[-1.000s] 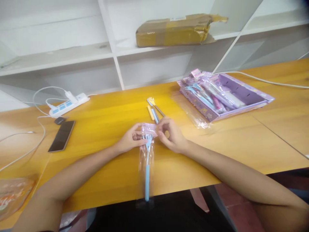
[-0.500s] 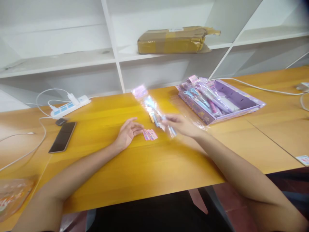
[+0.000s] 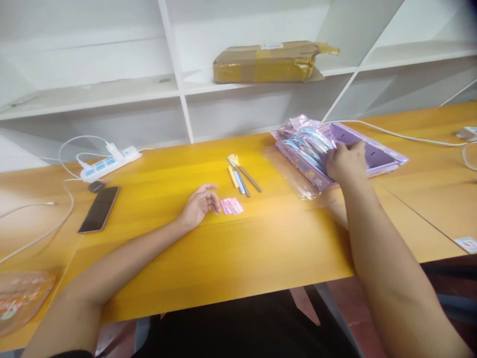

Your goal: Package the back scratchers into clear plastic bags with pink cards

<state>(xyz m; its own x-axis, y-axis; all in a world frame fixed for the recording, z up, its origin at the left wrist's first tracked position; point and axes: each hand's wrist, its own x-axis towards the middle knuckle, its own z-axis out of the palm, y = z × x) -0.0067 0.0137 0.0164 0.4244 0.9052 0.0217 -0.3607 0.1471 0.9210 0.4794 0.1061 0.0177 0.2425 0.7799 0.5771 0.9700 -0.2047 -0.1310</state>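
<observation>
My right hand is at the purple box, its fingers closed around one end of a clear plastic packet with light-blue contents. That packet lies over other packets in the box; my fingertips are partly hidden. My left hand rests on the table with fingers loosely curled and apart, holding nothing. Beside its fingertips lie small overlapping pink cards. Just beyond them are two thin metal-shafted sticks with fork-like heads, and a short yellow stick beside a light-blue one.
A dark phone and a white power strip with cables are on the left. A taped brown parcel sits on the white shelf. An orange clear pouch lies near left; a small card is at the right edge.
My right hand has moved right, carrying the packet from above the sticks to the purple box. The sticks now show fully. My left hand stays beside the pink cards, fingers slightly more curled.
</observation>
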